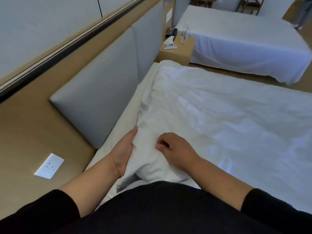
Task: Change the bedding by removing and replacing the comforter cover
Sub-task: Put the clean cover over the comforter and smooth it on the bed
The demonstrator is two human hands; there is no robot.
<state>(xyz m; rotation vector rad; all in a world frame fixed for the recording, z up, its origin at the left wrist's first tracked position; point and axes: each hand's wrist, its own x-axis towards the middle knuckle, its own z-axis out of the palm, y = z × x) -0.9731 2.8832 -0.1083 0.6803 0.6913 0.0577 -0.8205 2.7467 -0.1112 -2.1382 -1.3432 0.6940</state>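
1. We are standing at the head corner of the near bed (118, 122), and the comforter (228, 115) is lying spread over it, its long axis running away from us to the right, down the length of the bed.
2. Our left hand (124, 152) is cupping the near corner of the comforter from the headboard (104, 85) side; its fingers are wrapping under the fabric out of view, so we cannot tell how tightly they are closing.
3. Our right hand (173, 149) is resting on top of the same corner, fingers (160, 146) curling and seeming to be pinching a fold of the cover, though the contact is hard to read.
4. The corner is lying between both hands, equally near; the bulk is trailing off to the right.
5. We are judging that the coming move turns on this corner: we are likely feeling for the comforter's corner inside its cover, so any pull should run along that long axis.
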